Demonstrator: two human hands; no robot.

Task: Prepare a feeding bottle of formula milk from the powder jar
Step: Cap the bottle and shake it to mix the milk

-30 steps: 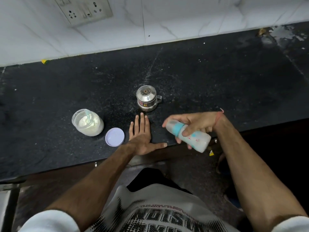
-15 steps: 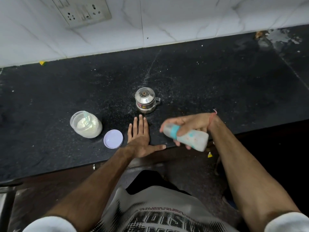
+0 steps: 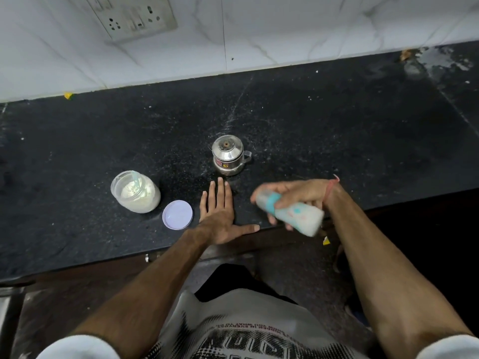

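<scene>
My right hand (image 3: 304,195) is shut around a feeding bottle (image 3: 293,215) with a teal collar and milky white contents. The bottle lies nearly sideways over the counter's front edge and looks motion-blurred. My left hand (image 3: 221,216) rests flat on the black counter (image 3: 337,125), fingers spread, holding nothing. To its left stands the open powder jar (image 3: 136,191) with white powder and a pale scoop inside. The jar's lilac lid (image 3: 177,215) lies flat between the jar and my left hand.
A small steel pot with a lid and side handle (image 3: 229,158) stands just beyond my left fingertips. A white tiled wall with a socket plate (image 3: 132,16) runs along the back. A wet patch (image 3: 435,63) marks the far right corner of the counter.
The bottle in my right hand has shifted slightly from frame to frame, tilting and blurring. My left hand, the jar, the lid and the pot have stayed put.
</scene>
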